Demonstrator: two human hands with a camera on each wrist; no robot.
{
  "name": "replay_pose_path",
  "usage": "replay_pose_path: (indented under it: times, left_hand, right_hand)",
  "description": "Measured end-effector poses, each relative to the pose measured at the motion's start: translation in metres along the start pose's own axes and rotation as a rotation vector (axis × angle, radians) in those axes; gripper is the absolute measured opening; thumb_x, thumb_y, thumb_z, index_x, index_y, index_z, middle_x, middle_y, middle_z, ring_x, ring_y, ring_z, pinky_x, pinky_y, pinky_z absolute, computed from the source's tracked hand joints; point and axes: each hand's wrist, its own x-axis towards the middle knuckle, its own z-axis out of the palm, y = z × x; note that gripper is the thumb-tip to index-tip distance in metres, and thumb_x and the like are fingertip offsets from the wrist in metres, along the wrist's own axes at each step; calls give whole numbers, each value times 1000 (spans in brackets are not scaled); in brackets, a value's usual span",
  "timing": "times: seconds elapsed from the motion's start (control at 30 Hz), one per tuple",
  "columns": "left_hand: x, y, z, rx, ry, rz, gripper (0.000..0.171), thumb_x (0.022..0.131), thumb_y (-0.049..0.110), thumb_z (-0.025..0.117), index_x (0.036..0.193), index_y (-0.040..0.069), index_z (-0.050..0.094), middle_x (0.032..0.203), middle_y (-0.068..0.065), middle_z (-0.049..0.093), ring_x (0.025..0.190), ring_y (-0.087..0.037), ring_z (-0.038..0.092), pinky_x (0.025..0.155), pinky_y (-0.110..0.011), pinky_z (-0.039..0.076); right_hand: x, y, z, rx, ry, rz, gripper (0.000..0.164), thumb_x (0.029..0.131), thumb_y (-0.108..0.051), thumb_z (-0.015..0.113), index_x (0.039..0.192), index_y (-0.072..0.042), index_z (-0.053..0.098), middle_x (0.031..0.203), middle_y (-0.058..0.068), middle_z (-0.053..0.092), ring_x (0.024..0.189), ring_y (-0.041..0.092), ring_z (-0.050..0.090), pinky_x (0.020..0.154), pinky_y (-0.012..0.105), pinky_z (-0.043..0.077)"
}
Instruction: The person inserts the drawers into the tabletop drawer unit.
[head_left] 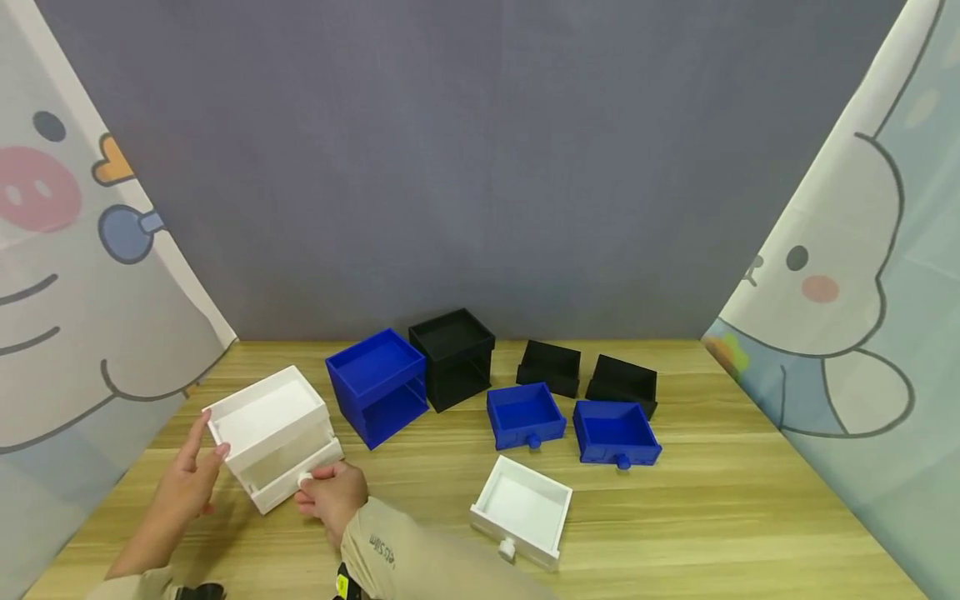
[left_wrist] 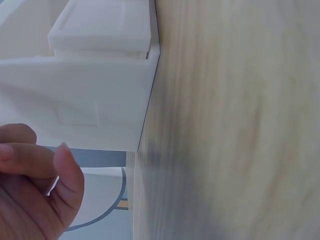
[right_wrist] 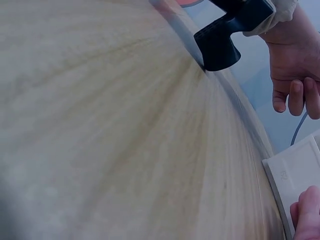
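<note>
A white two-slot drawer cabinet (head_left: 266,412) stands at the left of the table, with its upper slot empty. My left hand (head_left: 183,487) holds its left side, thumb at the front top corner and index finger at the rear one. In the lower slot sits a white drawer (head_left: 281,490), its front almost level with the cabinet. My right hand (head_left: 339,497) pinches the round knob (head_left: 304,479) on that drawer. In the left wrist view the lower drawer's front (left_wrist: 102,25) and the cabinet's side wall (left_wrist: 100,100) show beside the curled fingers.
Another white drawer (head_left: 525,504) lies right of my right sleeve. A blue cabinet (head_left: 375,367) and a black cabinet (head_left: 453,337) stand behind, both with open fronts. Two blue drawers (head_left: 525,408) lie at the right, two black drawers (head_left: 551,367) behind them. A grey backdrop (head_left: 480,167) closes the rear.
</note>
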Motion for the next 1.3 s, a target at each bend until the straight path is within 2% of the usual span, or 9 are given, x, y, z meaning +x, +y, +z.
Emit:
replay_pose_path:
  times: [0.2,0.47,0.67,0.8,1.07,1.2,1.3]
  left_hand:
    - [-4,-4,1,-15,-13,6,66,105,23,37,154,30,-6,53,9,30,42,-4,33,44,-28,42]
    - [-3,-1,1,-19,-5,12,66,104,23,38,154,34,-5,52,10,29,41,-4,32,41,-28,42]
    - [-2,1,0,0,1,0,66,104,24,39,154,32,-4,53,10,27,40,-4,32,40,-27,41]
    - [-2,2,0,9,-6,-6,66,104,26,39,155,29,-4,53,9,27,41,-4,32,40,-27,41]
    - [0,4,-2,49,0,-25,66,104,30,38,154,32,-6,60,2,32,42,-7,35,42,-28,42]
    - [1,5,-3,63,-5,-21,67,104,32,39,154,26,-6,63,-1,34,42,-8,36,42,-28,42]
    - [0,5,-3,65,-10,-16,67,104,32,38,154,19,-5,64,-2,34,42,-8,36,42,-29,42]
  right_hand:
    - [0,4,1,16,1,-13,23,72,22,66,73,1,57,63,16,64,59,31,68,52,33,55]
    - [2,4,5,3,16,-33,24,71,23,67,72,1,57,63,15,62,58,31,67,53,34,55]
    - [3,-1,-1,-6,-15,-10,22,72,22,67,73,1,58,64,15,64,60,30,68,55,34,55]
    - [5,-12,-15,-56,-98,13,18,77,16,67,75,1,59,67,17,66,63,30,68,57,34,55]
    - [0,-46,-57,-232,-386,69,11,85,6,67,83,-3,61,81,23,69,59,17,65,60,32,56]
    - [-4,-61,-84,-346,-508,97,6,87,2,66,88,-1,62,82,23,69,56,13,63,59,30,55]
    - [-8,-69,-104,-410,-574,114,5,88,3,65,91,1,62,76,18,68,53,9,59,59,29,55]
